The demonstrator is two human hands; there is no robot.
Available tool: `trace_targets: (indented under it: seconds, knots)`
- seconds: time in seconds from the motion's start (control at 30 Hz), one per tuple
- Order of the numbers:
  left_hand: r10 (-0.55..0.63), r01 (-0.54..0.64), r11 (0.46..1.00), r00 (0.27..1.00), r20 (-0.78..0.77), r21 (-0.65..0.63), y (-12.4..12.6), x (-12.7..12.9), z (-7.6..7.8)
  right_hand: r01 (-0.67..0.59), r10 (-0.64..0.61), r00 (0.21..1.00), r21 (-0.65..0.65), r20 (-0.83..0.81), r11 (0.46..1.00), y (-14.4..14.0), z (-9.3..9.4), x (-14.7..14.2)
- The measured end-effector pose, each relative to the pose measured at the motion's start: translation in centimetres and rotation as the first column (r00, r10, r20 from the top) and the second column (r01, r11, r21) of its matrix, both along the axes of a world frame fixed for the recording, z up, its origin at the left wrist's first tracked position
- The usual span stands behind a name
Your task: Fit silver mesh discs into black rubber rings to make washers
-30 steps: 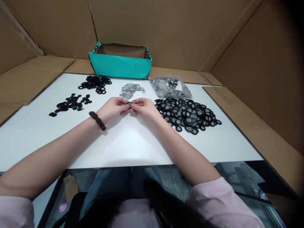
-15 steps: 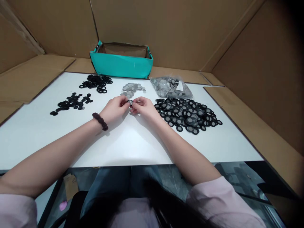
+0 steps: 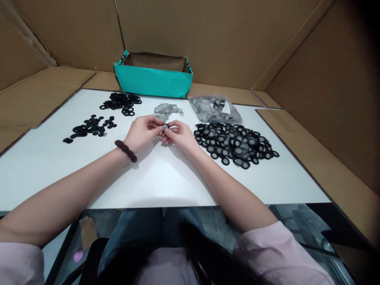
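Note:
A small round piece with a black rim and a grey centre [image 3: 165,126] is pinched between my two hands, just above the white table. My left hand [image 3: 145,130] grips its left side with thumb and fingertips. On the other side, my right hand [image 3: 179,134] holds it with thumb and index finger, the other fingers curled below. Much of the piece is covered by fingertips. Loose grey discs [image 3: 166,110] lie just beyond my hands. A large heap of black rings with grey centres [image 3: 234,142] spreads right of my right hand.
Black rings [image 3: 120,102] are piled at the back left, with small black discs [image 3: 92,126] nearer me. Behind the heap lies a clear plastic bag of grey discs [image 3: 212,109]. A teal box [image 3: 152,81] stands at the back, and cardboard walls [image 3: 225,43] enclose the table.
My left fingers have shifted over the piece, and its grey centre shows less than before. Both hands stay in nearly the same spot. The view has moved slightly.

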State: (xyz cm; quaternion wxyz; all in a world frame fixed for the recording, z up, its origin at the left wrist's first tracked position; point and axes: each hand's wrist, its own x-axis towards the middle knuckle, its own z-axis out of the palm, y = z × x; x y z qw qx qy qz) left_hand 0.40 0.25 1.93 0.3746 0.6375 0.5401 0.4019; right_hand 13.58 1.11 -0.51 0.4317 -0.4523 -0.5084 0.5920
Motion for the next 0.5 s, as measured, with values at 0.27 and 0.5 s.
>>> trace_targets:
  seconds: [0.27, 0.5]
  knots:
    - [0.028, -0.028, 1.0, 0.998, -0.051, -0.009, -0.1, 0.0, 0.7, 0.067, -0.082, 0.993, 0.172, 0.081, 0.983, 0.1, 0.3, 0.6]
    - [-0.029, 0.028, 0.998, 1.0, -0.011, -0.054, -0.1, 0.0, 1.2, 0.028, -0.033, 0.997, 0.075, 0.073, 0.997, -0.3, 0.5, 0.5]
